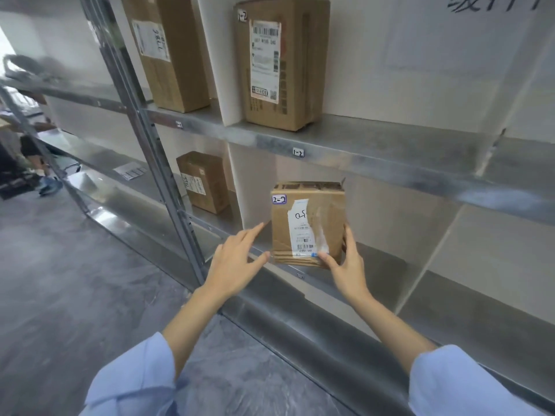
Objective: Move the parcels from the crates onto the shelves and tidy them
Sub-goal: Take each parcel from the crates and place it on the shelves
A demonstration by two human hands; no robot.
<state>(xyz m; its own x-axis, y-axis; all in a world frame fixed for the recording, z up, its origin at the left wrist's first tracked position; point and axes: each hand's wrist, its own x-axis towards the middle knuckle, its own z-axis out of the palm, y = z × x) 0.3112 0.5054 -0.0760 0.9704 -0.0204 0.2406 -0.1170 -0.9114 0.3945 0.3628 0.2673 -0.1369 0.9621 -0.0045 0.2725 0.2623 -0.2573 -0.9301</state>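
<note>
Head cam: 4 parcels (306,223) on shelves (375,145); R hand (350,265) round one, L hand (234,262) straight-fingered.

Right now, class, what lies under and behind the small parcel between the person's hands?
Under the small parcel is the metal shelf. Behind it shows the pale back wall of the compartment. The patch straight behind the parcel is covered, so nothing there can be seen.

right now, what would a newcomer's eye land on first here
The small parcel tagged 2-2 on the lower shelf, mid-frame: the right hand holds its lower right corner, the left hand lies open by its left edge. Above it, a tall parcel tagged 1-2 stands on the upper shelf.
</note>
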